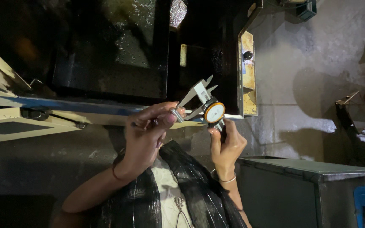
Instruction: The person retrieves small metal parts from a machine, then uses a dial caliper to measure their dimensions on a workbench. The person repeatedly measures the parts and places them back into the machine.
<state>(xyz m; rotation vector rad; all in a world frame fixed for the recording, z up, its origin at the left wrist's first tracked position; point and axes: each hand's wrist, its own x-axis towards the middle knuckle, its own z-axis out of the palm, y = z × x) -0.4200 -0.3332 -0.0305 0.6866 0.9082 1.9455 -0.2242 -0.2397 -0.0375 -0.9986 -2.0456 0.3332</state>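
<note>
Small metal part (176, 115), a short silvery cylinder, sits pinched between the thumb and fingertips of the left hand (146, 135), just above the edge of the cream and blue machine frame (64, 110) and in front of the dark, wet-looking tank (110, 50). The left forearm rises from the lower left, wrist bent, a thin bangle (115, 171) at the wrist; thumb and forefinger are closed on the part, the remaining fingers curled beneath. The part lies at the lower measuring tips of the dial caliper (205, 105), whether actually touching them cannot be told. The caliper slants up to the left, its upper points free in the air, its round white dial (214, 112) with orange rim facing the camera. The right hand (227, 143) comes up from below, wrist nearly vertical with a metal bangle (224, 179) on it, and is closed on the caliper body just under the dial, thumb set near the slide.

Risks, as a judgement: the part is small and held only at the fingertips, so a slight slip could drop it toward the tank or the floor (317, 84). A tilted part between the tips would give a false reading. The dim light and the angle to the dial may also hinder reading. To the right stands a grey-green metal cabinet (300, 185), well apart from both hands.
</note>
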